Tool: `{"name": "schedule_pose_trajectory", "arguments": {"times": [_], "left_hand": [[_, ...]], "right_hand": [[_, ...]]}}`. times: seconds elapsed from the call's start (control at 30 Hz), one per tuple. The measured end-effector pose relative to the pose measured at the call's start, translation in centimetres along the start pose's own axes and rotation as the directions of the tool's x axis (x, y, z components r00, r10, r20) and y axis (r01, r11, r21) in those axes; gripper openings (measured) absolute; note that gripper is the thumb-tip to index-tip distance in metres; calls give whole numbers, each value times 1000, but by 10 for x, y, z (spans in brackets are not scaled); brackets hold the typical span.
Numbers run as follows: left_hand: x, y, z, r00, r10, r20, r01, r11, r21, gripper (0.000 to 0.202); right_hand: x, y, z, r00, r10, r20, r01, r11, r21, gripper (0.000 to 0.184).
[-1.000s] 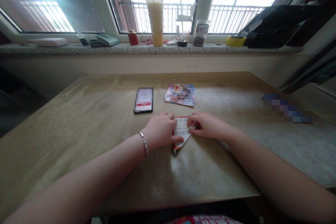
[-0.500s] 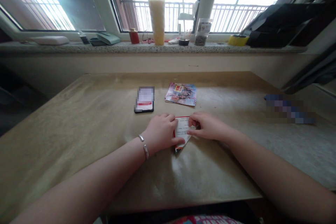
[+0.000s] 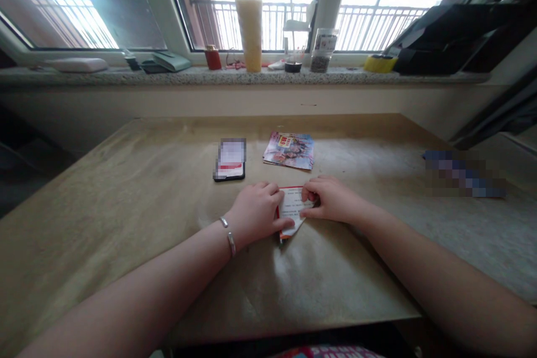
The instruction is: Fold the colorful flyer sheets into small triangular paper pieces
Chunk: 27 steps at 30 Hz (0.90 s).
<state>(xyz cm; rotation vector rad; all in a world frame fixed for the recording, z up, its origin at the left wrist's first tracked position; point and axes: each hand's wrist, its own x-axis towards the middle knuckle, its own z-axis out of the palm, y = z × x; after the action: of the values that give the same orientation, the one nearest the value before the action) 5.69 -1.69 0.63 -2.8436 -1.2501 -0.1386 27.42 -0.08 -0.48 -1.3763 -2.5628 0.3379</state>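
Observation:
A small folded paper [image 3: 292, 207], white with red edges and printed text, lies on the tan table [image 3: 126, 207] in front of me. My left hand [image 3: 257, 211], with a silver bracelet at the wrist, presses its fingers down on the paper's left side. My right hand [image 3: 331, 199] pinches the paper's right edge with curled fingers. Both hands hide part of the sheet; its lower corner pokes out as a point.
A phone [image 3: 230, 159] and a colourful leaflet stack [image 3: 289, 150] lie just beyond my hands. A blurred blue object [image 3: 464, 179] rests at the right. On the windowsill stand a tall yellow drink [image 3: 249, 31], a red jar [image 3: 212, 59], a clear jar [image 3: 322, 51] and yellow tape [image 3: 375, 63].
My right fingers have shifted slightly along the paper's right edge. The left hand stays pressed in place and the paper has barely moved.

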Motion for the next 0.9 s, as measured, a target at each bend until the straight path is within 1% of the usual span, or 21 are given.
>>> {"name": "schedule_pose_trajectory", "arguments": {"times": [0.2, 0.43, 0.6, 0.8, 0.9], "left_hand": [[-1, 2, -1, 1000, -18, 4, 18, 1000, 5, 52], [-1, 3, 2, 1000, -15, -12, 15, 1000, 3, 52], [0, 3, 1, 1000, -16, -6, 16, 1000, 10, 53], [-2, 3, 0, 1000, -4, -13, 5, 1000, 31, 54], [-2, 3, 1, 1000, -7, -15, 7, 999, 37, 55]], "right_hand": [[-1, -3, -3, 1000, 7, 14, -7, 1000, 13, 28], [-2, -2, -2, 999, 32, 16, -31, 999, -13, 31], [-3, -2, -3, 998, 45, 32, -45, 999, -2, 28], [-5, 3, 1, 998, 58, -19, -57, 998, 7, 27], [-5, 6, 2, 998, 69, -14, -69, 997, 18, 28]]}}
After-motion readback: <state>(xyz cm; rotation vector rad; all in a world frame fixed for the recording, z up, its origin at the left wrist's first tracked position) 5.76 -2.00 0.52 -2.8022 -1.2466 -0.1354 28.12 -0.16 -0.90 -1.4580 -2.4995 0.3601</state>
